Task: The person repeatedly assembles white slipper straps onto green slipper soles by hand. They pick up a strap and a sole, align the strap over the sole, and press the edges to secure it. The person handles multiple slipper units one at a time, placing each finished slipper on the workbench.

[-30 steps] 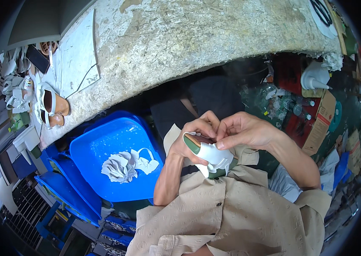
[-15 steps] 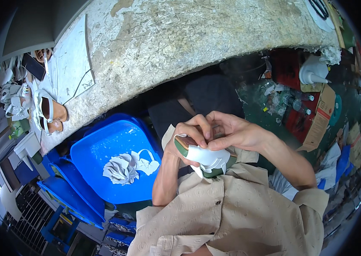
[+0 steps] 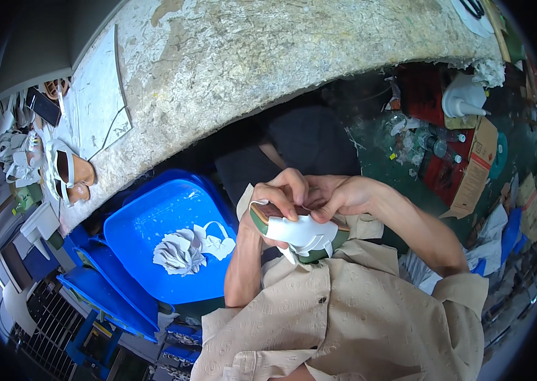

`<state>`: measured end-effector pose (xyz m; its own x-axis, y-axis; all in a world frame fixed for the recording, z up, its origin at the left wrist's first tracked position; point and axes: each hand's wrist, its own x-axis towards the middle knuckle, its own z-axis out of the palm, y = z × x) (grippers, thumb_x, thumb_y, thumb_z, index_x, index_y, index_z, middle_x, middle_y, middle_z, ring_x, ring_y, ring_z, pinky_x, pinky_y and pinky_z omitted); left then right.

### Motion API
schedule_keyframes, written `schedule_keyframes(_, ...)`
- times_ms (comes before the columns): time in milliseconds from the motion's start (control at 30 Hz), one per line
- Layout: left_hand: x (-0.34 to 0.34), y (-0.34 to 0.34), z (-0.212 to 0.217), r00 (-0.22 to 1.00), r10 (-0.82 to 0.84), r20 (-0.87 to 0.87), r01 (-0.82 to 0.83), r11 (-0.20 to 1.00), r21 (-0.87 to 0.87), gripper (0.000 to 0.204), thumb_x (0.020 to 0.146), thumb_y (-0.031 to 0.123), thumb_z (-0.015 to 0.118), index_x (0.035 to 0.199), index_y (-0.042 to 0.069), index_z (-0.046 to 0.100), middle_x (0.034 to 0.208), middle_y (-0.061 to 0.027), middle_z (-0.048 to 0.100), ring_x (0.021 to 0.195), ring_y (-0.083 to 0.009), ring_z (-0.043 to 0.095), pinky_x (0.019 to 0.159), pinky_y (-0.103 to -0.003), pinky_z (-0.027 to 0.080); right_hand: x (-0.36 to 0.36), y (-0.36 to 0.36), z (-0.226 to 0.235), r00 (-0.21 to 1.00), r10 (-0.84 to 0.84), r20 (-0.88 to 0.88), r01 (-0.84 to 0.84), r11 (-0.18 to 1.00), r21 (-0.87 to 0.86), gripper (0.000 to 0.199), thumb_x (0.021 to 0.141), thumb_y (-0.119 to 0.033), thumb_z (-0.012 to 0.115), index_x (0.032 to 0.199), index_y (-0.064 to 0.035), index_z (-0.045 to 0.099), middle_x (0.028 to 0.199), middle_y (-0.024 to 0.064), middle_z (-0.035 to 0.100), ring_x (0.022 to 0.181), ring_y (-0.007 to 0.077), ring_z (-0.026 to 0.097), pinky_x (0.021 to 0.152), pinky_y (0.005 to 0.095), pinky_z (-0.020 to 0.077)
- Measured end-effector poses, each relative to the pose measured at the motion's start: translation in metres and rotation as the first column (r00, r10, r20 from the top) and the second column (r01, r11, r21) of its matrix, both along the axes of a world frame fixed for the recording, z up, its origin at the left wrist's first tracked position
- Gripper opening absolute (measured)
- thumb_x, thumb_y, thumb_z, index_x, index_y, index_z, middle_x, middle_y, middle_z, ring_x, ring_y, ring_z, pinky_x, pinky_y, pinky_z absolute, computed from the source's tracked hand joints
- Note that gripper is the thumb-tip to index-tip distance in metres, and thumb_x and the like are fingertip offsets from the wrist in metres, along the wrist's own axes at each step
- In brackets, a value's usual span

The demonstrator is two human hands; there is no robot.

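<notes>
1. Holding a shoe sole [image 3: 294, 232] close to the chest, the person works on it with both hands, so it sits right under the eyes.
2. The left hand [image 3: 279, 202] wraps around the left end of the sole. Its fingers are curled tight on it, which keeps the sole from slipping.
3. The right hand [image 3: 339, 198] comes from the other side. Its fingers pinch down on the top of the sole, near a white strap piece [image 3: 300, 233] that lies across it.
4. The sole has a green edge and a brown top. It is up in the air between the hands, not on the table.
5. A blue tray [image 3: 154, 241] sits just beside the left arm, near enough to reach. White cut pieces [image 3: 186, 247] lie in a small heap in it.
6. The big grey table [image 3: 249, 57] is in front. A finished sandal [image 3: 68, 174] with white straps rests near its left edge, well apart from the hands.
</notes>
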<state>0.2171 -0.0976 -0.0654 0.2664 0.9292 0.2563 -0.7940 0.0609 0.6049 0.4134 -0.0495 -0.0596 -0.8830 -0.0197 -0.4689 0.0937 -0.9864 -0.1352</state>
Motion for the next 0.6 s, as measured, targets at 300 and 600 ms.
schedule_keyframes(300,-0.004,-0.01,-0.005,0.995,-0.035,0.093,0.036,0.999,-0.011,0.047,0.066,0.018,0.097,0.105,0.008,0.074,0.1,-0.0178,0.074,0.094,-0.03,0.072,0.103,-0.045,0.051,0.003,-0.018,0.012,0.987,-0.141,0.075,0.132,0.984,0.118,0.065,0.086,-0.001,0.079,0.142,-0.0015,0.046,0.118,0.0057,0.058,0.113,0.0136,0.058,0.103,0.0309,0.0467)
schedule_keyframes(600,0.002,-0.017,-0.005,0.982,0.025,0.186,-0.014,0.998,-0.062,0.046,0.061,0.019,0.1,0.098,0.007,0.075,0.092,-0.013,0.074,0.089,-0.0266,0.072,0.094,-0.041,0.054,0.012,-0.032,-0.004,0.988,-0.133,-0.074,0.133,0.991,-0.002,0.061,0.081,-0.005,0.086,0.131,-0.0063,0.052,0.118,0.0036,0.055,0.115,0.0145,0.055,0.106,0.0296,0.0422)
